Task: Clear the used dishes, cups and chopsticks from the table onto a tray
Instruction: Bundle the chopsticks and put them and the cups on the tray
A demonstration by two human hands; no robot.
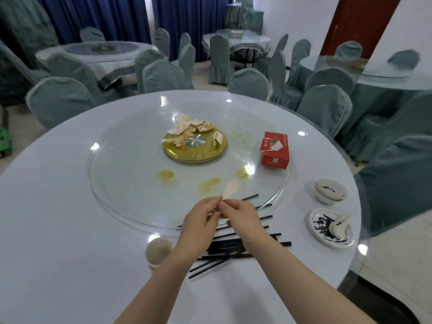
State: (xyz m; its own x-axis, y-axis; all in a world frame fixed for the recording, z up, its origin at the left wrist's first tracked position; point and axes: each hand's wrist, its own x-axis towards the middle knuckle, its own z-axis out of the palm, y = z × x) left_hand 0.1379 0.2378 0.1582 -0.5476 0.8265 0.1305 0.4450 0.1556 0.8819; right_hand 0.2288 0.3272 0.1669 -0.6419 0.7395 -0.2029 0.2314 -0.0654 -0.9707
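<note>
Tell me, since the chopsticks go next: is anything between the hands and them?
Nothing visible. Both hands, left and right, hover right over the chopsticks; the cup stands off to their left.

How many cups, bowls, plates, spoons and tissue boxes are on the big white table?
Cups: 1, the paper cup beside the left forearm.
Bowls: 2, a nested stack at the right edge.
Plates: 1, a small plate.
Spoons: 1, a white spoon on that plate.
Tissue boxes: 1, red.
Total: 6, not counting the piled black chopsticks.
</note>
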